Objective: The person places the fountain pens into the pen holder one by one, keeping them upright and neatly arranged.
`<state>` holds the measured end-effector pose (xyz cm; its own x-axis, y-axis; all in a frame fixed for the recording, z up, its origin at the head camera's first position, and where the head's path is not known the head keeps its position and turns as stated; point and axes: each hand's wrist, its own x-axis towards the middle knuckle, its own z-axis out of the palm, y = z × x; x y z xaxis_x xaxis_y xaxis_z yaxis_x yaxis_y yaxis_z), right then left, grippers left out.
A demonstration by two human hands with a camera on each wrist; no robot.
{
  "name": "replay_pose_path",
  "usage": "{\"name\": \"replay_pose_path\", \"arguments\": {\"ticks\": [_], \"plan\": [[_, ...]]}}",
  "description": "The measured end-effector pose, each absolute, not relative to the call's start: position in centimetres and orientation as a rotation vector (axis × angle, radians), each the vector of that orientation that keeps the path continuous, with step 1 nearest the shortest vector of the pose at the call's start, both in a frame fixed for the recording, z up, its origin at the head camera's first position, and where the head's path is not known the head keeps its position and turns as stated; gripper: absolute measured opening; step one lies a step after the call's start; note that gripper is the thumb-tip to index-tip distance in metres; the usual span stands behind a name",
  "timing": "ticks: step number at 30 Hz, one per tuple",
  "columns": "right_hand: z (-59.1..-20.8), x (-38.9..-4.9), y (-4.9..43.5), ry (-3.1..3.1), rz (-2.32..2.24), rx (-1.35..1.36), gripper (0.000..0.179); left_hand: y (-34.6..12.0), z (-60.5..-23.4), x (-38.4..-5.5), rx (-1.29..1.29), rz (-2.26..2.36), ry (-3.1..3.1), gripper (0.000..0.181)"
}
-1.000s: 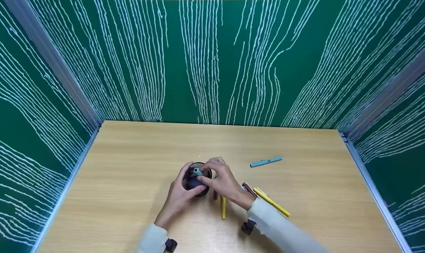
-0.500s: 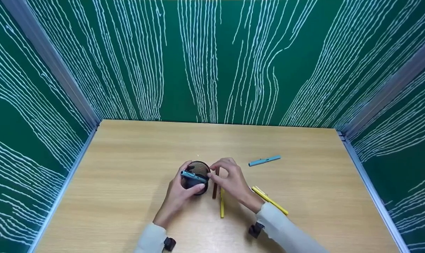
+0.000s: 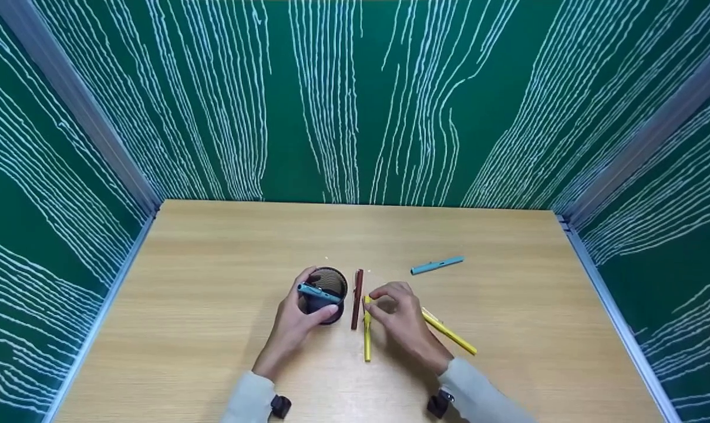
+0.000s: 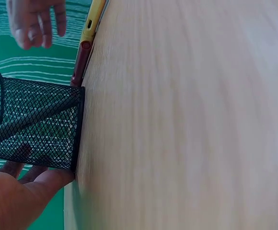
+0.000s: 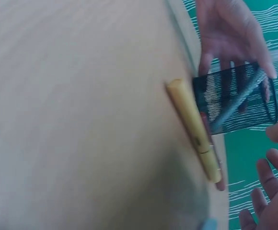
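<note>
My left hand [image 3: 293, 322] grips a black mesh pen cup [image 4: 48, 139] around its side; the cup stands upright on the table. A teal pen [image 3: 318, 292] leans inside it, its top end at the rim on the left. Right of the cup lie a dark red pen [image 3: 357, 299] and, beside it, a yellow pen [image 3: 367, 341]. My right hand [image 3: 406, 320] hovers over the yellow pen's upper end, thumb and index finger apart. In the right wrist view, nothing sits between the fingers [image 5: 268, 179] of that hand.
Another teal pen [image 3: 437, 265] lies farther back on the right. A second yellow pen [image 3: 451, 333] lies slantwise beyond the right wrist, partly hidden by it. Green walls with white wavy lines enclose the wooden table [image 3: 231, 247] at the back and sides.
My right hand has let go of the teal pen, which tipped over to lean left in the cup. That hand has then moved right, past the dark red pen. The left hand keeps its grip.
</note>
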<state>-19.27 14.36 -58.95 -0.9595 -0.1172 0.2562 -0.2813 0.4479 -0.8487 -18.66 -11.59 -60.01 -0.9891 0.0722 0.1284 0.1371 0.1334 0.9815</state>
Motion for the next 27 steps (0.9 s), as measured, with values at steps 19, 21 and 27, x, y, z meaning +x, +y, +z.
{"name": "replay_pose_path", "arguments": {"ticks": [19, 21, 27], "plan": [[-61.6, -18.2, 13.9, -2.619, 1.277, 0.322, 0.022, -11.7, -60.0, -18.6, -0.197, -2.031, -2.325, 0.088], [-61.7, -18.3, 13.8, -2.612, 1.243, 0.336, 0.023, -11.7, -60.0, -18.6, -0.195, -2.025, -2.327, 0.089], [-61.8, -18.7, 13.3, -2.639, 1.135, 0.321, 0.026, -11.6, -59.9, -18.6, -0.189, -1.99, -2.342, 0.089]]}}
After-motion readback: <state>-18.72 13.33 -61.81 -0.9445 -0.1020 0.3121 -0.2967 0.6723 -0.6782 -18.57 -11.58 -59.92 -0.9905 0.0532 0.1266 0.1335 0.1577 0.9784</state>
